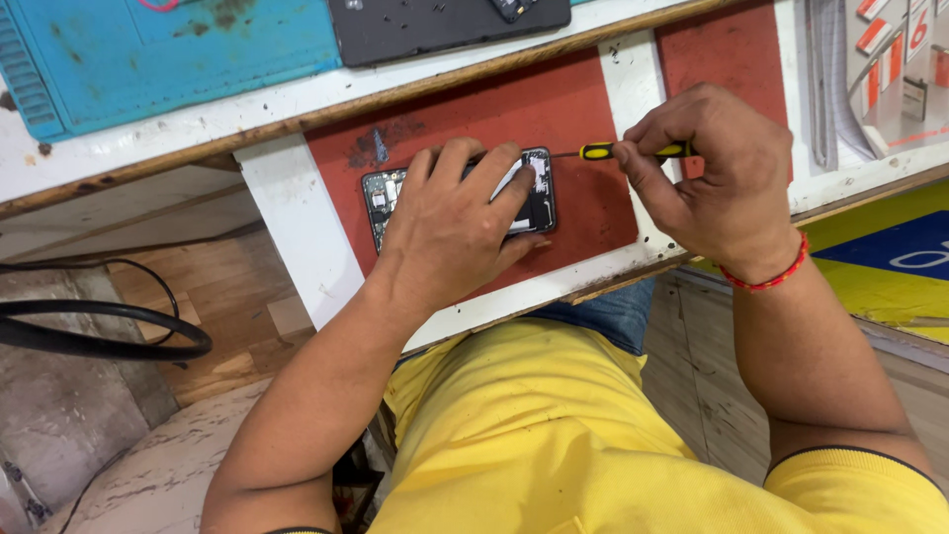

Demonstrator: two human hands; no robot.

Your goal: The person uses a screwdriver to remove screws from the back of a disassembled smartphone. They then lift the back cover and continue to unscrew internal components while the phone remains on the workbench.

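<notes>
An opened phone (381, 198) lies back-off on a red mat (554, 109), its dark circuit parts showing. My left hand (455, 222) rests flat over it and holds it down, covering most of its middle. My right hand (707, 173) grips a small screwdriver (603, 150) with a yellow and black handle. Its thin shaft reaches left to the phone's upper right corner. A red thread band circles my right wrist.
A white wooden bench edge (297, 227) frames the mat. A blue mat (168, 49) and a dark grey mat (435, 25) lie beyond. Small boxed parts (905, 59) sit at the right. A black cable (109, 336) loops at the lower left.
</notes>
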